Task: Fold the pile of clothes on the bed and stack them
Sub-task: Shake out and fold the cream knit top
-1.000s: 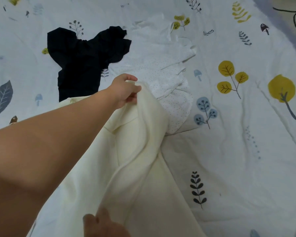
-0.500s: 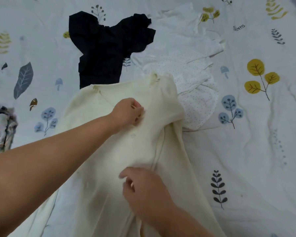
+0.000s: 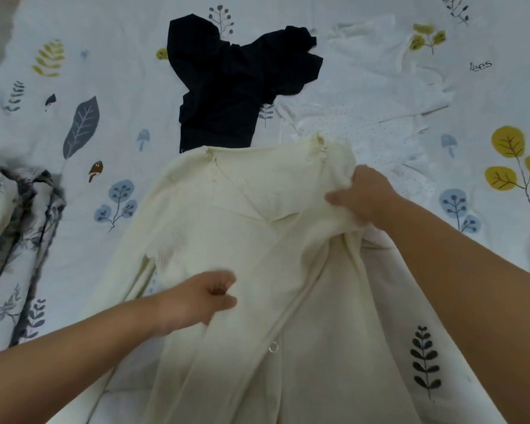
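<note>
We are seeing bedsheet lying across whole view: white, printed with yellow leaves, grey leaf, blue sprigs, small mushrooms, black fern sprig at lower right. Printed word "lees" showing near upper right. Crumpled grey-and-white patterned fabric lying at left edge, resting on sheet; we cannot tell what it is.

we have one head view only, looking steeply down and forward, close over the cream cardigan spread on the bed.
</note>
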Demonstrator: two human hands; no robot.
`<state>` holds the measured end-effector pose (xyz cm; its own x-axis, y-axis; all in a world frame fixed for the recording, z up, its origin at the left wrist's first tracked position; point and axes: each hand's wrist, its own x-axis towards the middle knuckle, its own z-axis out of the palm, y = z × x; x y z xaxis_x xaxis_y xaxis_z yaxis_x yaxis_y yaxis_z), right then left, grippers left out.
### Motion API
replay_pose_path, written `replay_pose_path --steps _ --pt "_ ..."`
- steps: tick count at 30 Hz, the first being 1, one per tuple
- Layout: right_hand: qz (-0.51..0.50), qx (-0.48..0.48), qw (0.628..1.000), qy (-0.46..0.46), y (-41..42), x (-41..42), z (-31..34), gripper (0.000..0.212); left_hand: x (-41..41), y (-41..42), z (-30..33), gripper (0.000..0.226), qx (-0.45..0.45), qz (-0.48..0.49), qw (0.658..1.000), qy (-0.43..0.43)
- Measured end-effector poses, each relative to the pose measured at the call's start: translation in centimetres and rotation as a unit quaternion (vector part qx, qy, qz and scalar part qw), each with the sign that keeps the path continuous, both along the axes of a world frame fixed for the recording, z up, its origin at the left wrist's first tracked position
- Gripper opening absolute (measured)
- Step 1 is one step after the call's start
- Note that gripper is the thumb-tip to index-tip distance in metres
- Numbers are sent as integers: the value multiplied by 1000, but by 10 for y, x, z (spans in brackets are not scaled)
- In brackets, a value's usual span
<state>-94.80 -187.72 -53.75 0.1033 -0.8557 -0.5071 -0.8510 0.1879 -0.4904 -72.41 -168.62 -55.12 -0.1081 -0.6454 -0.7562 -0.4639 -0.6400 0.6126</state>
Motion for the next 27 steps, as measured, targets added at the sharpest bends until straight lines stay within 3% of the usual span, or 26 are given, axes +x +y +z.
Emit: replay_pose_path --steps 2,4,6,9,12,15,19,21,23,25,27 --pt "-72 -101 992 17 3 -12 -3 28 6 -5 -3 14 -66 46 996 -42" --pt "-178 -175 968 16 10 -29 -1 32 13 -13 -4 13 -157 78 978 -110" --pt "-174 -103 979 34 18 -41 -8 46 16 -23 -5 21 -182 61 970 -151" --pt "-205 22 978 -23 22 -48 -10 56 16 -36 -6 31 -121 21 978 -170" --pt "-258 25 958 -121 18 -54 -2 46 20 -41 0 34 -38 37 992 -117" --pt "-198 -3 977 -86 15 -62 -6 34 32 -34 8 25 50 22 998 -34" --pt "-192 -98 976 17 7 -69 -10 28 43 -24 8 28 27 3 1000 13" --pt "-174 -59 982 36 7 -71 -18 31 45 -19 5 40 -15 -28 999 -40" --pt "-207 -14 978 -20 7 -70 -19 32 48 -15 4 44 -11 -66 996 -55" --pt "-245 7 965 -89 12 -67 -11 45 55 -10 5 38 40 -67 997 -2" --pt "-227 4 973 -46 27 -68 -3 92 62 -6 8 33 62 -64 996 30"
